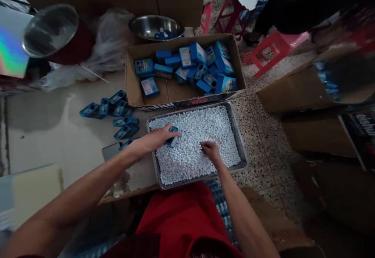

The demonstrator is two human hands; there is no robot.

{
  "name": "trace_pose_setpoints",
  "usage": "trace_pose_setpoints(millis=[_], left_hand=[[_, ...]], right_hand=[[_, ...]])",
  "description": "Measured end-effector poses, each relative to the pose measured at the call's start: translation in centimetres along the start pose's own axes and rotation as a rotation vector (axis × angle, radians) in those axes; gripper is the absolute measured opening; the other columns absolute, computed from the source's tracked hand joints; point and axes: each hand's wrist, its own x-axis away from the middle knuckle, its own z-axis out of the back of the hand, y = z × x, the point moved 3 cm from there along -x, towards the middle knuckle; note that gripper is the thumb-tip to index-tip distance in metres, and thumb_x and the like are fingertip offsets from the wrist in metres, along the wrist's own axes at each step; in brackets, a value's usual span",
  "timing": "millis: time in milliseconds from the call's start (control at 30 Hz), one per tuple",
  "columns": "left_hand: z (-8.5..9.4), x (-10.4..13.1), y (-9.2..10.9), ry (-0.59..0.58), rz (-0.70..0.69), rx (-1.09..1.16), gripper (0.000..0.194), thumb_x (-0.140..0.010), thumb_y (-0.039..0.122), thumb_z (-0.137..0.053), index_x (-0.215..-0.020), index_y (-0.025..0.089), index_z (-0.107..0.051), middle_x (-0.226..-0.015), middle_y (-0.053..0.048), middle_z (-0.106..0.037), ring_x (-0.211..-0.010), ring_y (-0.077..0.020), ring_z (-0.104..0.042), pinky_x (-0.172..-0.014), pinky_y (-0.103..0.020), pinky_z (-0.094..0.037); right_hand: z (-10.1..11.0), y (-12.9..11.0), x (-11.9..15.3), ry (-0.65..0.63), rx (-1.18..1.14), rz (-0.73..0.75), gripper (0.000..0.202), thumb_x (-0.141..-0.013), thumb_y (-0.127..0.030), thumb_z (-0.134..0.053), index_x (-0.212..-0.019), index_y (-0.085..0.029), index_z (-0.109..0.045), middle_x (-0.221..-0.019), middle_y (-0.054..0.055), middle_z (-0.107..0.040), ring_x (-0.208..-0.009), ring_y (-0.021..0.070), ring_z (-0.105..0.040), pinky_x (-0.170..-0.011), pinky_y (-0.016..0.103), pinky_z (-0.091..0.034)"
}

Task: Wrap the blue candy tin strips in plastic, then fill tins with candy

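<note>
My left hand point(161, 136) is closed around a small blue box point(172, 137), held tilted just above the metal tray point(241, 148). Small white candy-like pellets point(187, 164) fill that tray almost to its rim. Over the pellets, right of the box, my right hand point(209, 149) has its fingers curled together; what they hold, if anything, is hidden. A faint clear round piece point(216, 139) shows beside its knuckles. Left of the tray, several blue boxes point(125, 132) with round holes in their tops lie on the table.
Behind the tray, a cardboard carton point(130, 82) holds many blue boxes. A steel bowl point(143, 27) with blue caps stands behind it. A dark flat slab point(113, 152) lies left of the tray. Pink stools point(271, 47) and a person's dark clothing point(310, 8) are at the upper right.
</note>
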Motion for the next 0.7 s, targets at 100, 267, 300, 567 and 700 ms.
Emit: trace_pose_setpoints(millis=[100,267,300,567,700], left_hand=[[0.8,0.2,-1.6,0.121,-0.016,-0.135,0.046,-0.082,0.007,-0.059,-0.121,0.027,-0.072,-0.128,-0.013,-0.061,-0.119,-0.0327,-0.059,-0.099,-0.046,-0.049],[2.1,1.7,-2.2,0.16,-0.075,-0.135,0.042,-0.083,0.008,-0.061,-0.122,0.023,-0.067,-0.128,-0.011,-0.063,-0.117,-0.0288,-0.062,-0.099,-0.041,-0.051],[2.2,2.0,-1.9,0.164,-0.058,-0.146,0.042,-0.084,0.009,-0.061,-0.123,0.023,-0.066,-0.124,-0.01,-0.065,-0.111,-0.0271,-0.064,-0.092,-0.037,-0.053],[2.8,1.8,1.2,0.199,0.122,-0.248,0.027,-0.088,0.018,-0.065,-0.114,0.02,-0.067,-0.111,-0.009,-0.061,-0.101,-0.0244,-0.065,-0.077,-0.031,-0.053],[3.5,1.8,2.1,0.138,0.165,-0.214,0.023,-0.088,0.022,-0.067,-0.111,0.019,-0.067,-0.112,-0.008,-0.061,-0.096,-0.0232,-0.066,-0.075,-0.031,-0.052]], right_hand=[[-2.7,-0.5,-1.2,-0.09,-0.127,-0.017,0.035,-0.061,-0.049,-0.071,-0.079,-0.018,-0.073,-0.05,-0.004,-0.056,-0.046,0.0116,-0.049,-0.047,0.024,-0.037],[1.2,-3.2,1.3,-0.213,-0.24,-0.022,0.037,-0.062,-0.044,-0.078,-0.084,-0.014,-0.076,-0.048,-0.004,-0.056,-0.045,0.0094,-0.049,-0.046,0.021,-0.035],[2.1,-4.2,2.1,-0.229,-0.25,-0.019,0.037,-0.063,-0.043,-0.08,-0.086,-0.014,-0.076,-0.049,-0.004,-0.058,-0.045,0.0092,-0.05,-0.046,0.021,-0.036],[3.5,-14.1,5.3,-0.279,-0.259,0.045,0.029,-0.072,-0.033,-0.078,-0.094,-0.014,-0.078,-0.054,-0.002,-0.063,-0.048,0.008,-0.054,-0.044,0.017,-0.034],[2.5,-17.2,4.9,-0.229,-0.145,0.116,0.027,-0.07,-0.031,-0.072,-0.09,-0.014,-0.078,-0.056,-0.001,-0.064,-0.045,0.0085,-0.053,-0.042,0.018,-0.035]])
